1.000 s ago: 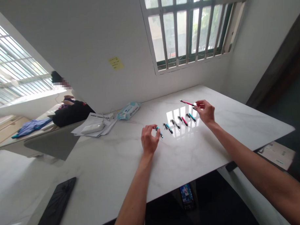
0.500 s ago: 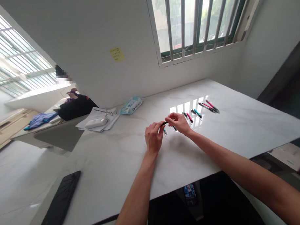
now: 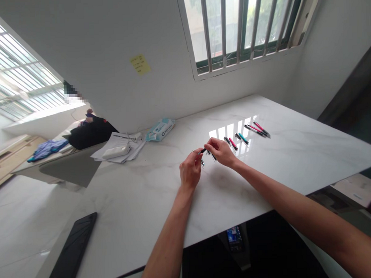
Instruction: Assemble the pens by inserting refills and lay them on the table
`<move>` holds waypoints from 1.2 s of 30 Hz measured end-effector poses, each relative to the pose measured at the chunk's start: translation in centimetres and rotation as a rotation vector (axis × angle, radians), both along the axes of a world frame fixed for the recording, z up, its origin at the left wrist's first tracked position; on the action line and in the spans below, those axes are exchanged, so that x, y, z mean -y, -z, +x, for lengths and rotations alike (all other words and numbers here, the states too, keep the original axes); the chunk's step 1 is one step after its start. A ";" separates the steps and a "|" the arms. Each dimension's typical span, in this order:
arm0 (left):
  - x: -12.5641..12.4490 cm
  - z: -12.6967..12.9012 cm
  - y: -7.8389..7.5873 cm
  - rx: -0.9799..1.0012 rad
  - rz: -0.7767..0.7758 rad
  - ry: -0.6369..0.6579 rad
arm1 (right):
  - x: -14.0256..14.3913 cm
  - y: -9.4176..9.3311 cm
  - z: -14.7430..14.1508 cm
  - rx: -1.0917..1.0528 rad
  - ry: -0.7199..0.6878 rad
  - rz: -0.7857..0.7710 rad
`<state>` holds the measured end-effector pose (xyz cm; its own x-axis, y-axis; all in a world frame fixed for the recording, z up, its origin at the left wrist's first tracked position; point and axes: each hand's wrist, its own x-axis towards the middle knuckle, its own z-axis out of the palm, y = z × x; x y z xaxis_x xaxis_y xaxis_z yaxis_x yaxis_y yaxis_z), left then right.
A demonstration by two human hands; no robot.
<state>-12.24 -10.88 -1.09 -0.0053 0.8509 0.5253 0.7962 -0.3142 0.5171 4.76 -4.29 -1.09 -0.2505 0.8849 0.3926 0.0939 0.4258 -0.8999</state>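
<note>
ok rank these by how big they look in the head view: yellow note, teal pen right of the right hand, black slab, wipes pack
Largest to smallest:
1. Black slab, probably helped by nearness to the camera
2. Wipes pack
3. Yellow note
4. Teal pen

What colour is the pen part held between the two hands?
The pen part looks black where visible, in the head view.

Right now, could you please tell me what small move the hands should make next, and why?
Perhaps a gentle twist of the right hand, the left hand bracing: both pinch the same black part, though its ends are hidden, so I cannot be certain.
</note>
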 end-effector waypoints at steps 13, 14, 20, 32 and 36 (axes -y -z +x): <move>-0.4 -0.2 0.2 0.173 -0.137 0.044 | -0.9 1.1 -0.4 -0.289 -0.151 -0.211; -0.5 -0.2 0.3 0.222 -0.160 0.062 | -0.9 1.0 -0.4 -0.309 -0.145 -0.219; -1.2 -0.2 0.6 0.588 -0.324 0.189 | -1.2 0.3 0.3 -0.393 -0.121 -0.239; -2.2 -1.9 0.9 0.562 -0.116 -0.076 | 5.0 1.4 0.0 0.470 -0.246 0.103; -2.2 -1.7 0.9 0.549 -0.094 -0.088 | 5.5 1.8 -0.2 0.494 -0.247 0.066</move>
<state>-13.98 -8.69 -2.04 -0.3298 0.8778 0.3475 0.4232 -0.1916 0.8856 4.56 -9.82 -2.89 -0.6157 0.7543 0.2279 0.3886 0.5422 -0.7450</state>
